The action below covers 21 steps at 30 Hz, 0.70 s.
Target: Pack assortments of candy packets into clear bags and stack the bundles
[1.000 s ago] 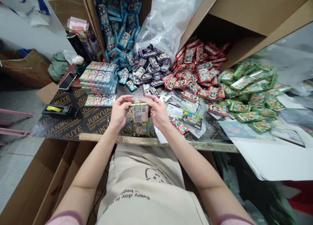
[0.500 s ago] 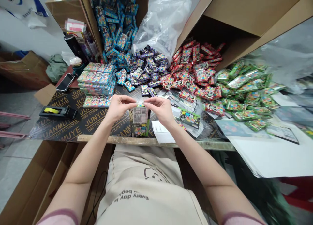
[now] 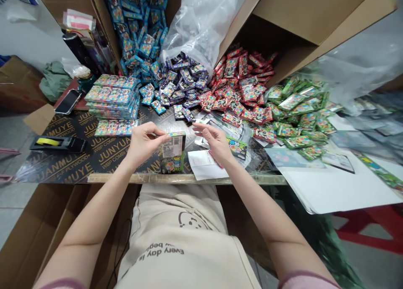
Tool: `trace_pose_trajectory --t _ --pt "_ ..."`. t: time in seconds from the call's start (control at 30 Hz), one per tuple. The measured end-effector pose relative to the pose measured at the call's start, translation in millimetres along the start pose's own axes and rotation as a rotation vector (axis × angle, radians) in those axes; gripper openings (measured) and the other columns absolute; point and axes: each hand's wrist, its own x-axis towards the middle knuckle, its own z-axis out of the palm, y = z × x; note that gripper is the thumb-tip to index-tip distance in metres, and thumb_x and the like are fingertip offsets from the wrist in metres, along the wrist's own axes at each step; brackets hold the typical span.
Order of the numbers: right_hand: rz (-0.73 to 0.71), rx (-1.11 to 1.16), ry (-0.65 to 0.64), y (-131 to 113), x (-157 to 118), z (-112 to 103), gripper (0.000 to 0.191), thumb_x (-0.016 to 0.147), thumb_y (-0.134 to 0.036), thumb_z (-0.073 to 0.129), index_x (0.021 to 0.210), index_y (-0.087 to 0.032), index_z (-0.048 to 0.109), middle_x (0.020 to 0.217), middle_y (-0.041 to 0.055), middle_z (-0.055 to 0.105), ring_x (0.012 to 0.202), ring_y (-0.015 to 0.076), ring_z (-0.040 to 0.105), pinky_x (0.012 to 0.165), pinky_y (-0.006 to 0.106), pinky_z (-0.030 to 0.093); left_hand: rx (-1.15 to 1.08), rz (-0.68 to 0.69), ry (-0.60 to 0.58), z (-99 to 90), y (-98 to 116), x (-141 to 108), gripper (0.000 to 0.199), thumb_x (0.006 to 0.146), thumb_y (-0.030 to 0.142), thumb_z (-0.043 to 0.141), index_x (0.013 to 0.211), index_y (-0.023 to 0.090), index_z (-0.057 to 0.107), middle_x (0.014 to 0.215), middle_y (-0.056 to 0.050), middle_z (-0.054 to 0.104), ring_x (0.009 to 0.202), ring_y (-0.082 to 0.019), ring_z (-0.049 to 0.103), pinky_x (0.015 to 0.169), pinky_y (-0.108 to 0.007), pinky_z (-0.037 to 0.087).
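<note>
A small printed carton (image 3: 171,154) with a barcode panel stands upright near the table's front edge. My left hand (image 3: 145,144) pinches its upper left corner between thumb and fingers. To the right of the carton, my right hand (image 3: 217,144) is raised with fingers apart and nothing visible in them. Below that hand lies a white folded paper (image 3: 204,165). A flat green-and-black printed piece (image 3: 237,147) is partly hidden behind the right hand, among clear plastic bags.
Stacked wrapped packs (image 3: 111,98) stand at left, near a tape dispenser (image 3: 58,144) and a phone (image 3: 67,101). Heaps of blue (image 3: 146,48), purple (image 3: 184,77), red (image 3: 242,85) and green small packets (image 3: 302,117) line the back. White sheets (image 3: 340,188) overhang the right edge.
My right hand has let go of the carton's top and moved right, its fingers opening. My left hand stays at the carton. The camera view has shifted slightly to the right.
</note>
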Motion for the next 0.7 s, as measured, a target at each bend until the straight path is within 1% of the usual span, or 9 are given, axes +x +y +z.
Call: trace_pose_trajectory --t 0.07,0.13,0.2,0.27,0.37,0.47,0.57,0.63,0.7 --pt "-0.022 -0.071 0.028 2.8 1.0 -4.2 0.035 0.086 -0.053 0.061 0.104 -0.025 0.073 0.102 0.0046 0.073 0.095 0.0212 0.067 0.085 0.038 0.051 -0.042 -0.095 -0.009 -1.0 -0.5 2.1 0.018 0.068 0.030 0.076 0.060 0.016 0.068 0.060 -0.001 0.067 0.056 -0.013 0.059 0.053 -0.022 0.044" --pt "-0.068 -0.290 0.017 5.0 2.1 -9.5 0.024 0.086 -0.042 0.065 0.093 -0.021 0.074 0.091 0.0051 0.073 0.086 0.0207 0.065 0.080 0.036 0.049 -0.052 -0.152 -0.044 -2.4 0.7 4.4 0.019 0.068 0.031 0.076 0.061 0.015 0.068 0.060 -0.001 0.067 0.054 -0.012 0.058 0.052 -0.022 0.043" --pt "-0.088 -0.635 -0.071 10.5 0.6 -16.6 0.014 0.084 -0.029 0.067 0.078 -0.018 0.074 0.080 0.0066 0.071 0.083 0.0224 0.061 0.078 0.037 0.044 -0.048 -0.174 -0.064 -3.5 2.1 6.2 0.018 0.068 0.031 0.076 0.062 0.015 0.069 0.060 -0.001 0.068 0.055 -0.012 0.058 0.052 -0.021 0.043" --pt "-0.052 -0.981 -0.217 20.6 -4.6 -24.3 0.014 0.083 -0.019 0.066 0.071 -0.017 0.073 0.076 0.0093 0.068 0.087 0.0259 0.057 0.077 0.038 0.038 -0.032 -0.174 -0.052 -3.6 2.7 7.1 0.017 0.069 0.030 0.075 0.063 0.015 0.069 0.061 0.000 0.068 0.055 -0.011 0.058 0.053 -0.021 0.043" --pt "0.030 -1.284 -0.341 40.5 -15.4 -32.4 0.010 0.083 -0.019 0.066 0.079 -0.015 0.075 0.084 0.0133 0.066 0.093 0.0293 0.052 0.076 0.039 0.032 0.029 -0.140 -0.014 -2.2 2.9 7.3 0.014 0.071 0.028 0.074 0.064 0.016 0.070 0.061 0.000 0.068 0.055 -0.011 0.058 0.053 -0.021 0.043" --pt "0.045 -1.338 -0.339 57.4 -22.4 -35.3 0.011 0.083 -0.024 0.068 0.088 -0.016 0.074 0.088 0.0134 0.065 0.094 0.0286 0.050 0.075 0.037 0.029 0.109 -0.056 -0.009 -1.1 5.0 6.8 0.013 0.073 0.024 0.072 0.064 0.015 0.069 0.060 0.000 0.067 0.053 -0.010 0.056 0.052 -0.021 0.041" --pt "0.026 -1.284 -0.307 67.8 -24.0 -36.6 0.007 0.081 -0.023 0.070 0.084 -0.017 0.071 0.087 0.0107 0.064 0.091 0.0266 0.050 0.074 0.035 0.029 0.157 0.038 -0.044 -1.3 8.0 5.7 0.011 0.074 0.021 0.070 0.065 0.015 0.069 0.062 0.000 0.066 0.055 -0.010 0.056 0.053 -0.021 0.040" --pt "-0.016 -1.233 -0.279 73.1 -24.9 -37.9 0.003 0.081 -0.020 0.069 0.081 -0.017 0.070 0.086 0.0096 0.064 0.089 0.0254 0.051 0.074 0.034 0.030 0.167 0.088 -0.072 -1.8 8.6 4.5 0.009 0.077 0.019 0.066 0.072 0.015 0.072 0.067 -0.001 0.066 0.060 -0.011 0.057 0.055 -0.022 0.041" --pt "-0.065 -1.177 -0.273 78.3 -27.2 -39.4 0.005 0.082 -0.017 0.066 0.078 -0.017 0.068 0.085 0.0090 0.064 0.087 0.0244 0.052 0.074 0.033 0.032 0.170 0.120 -0.085 -2.2 7.9 3.1 0.013 0.081 0.018 0.061 0.080 0.016 0.074 0.069 -0.002 0.064 0.063 -0.011 0.056 0.056 -0.023 0.040"
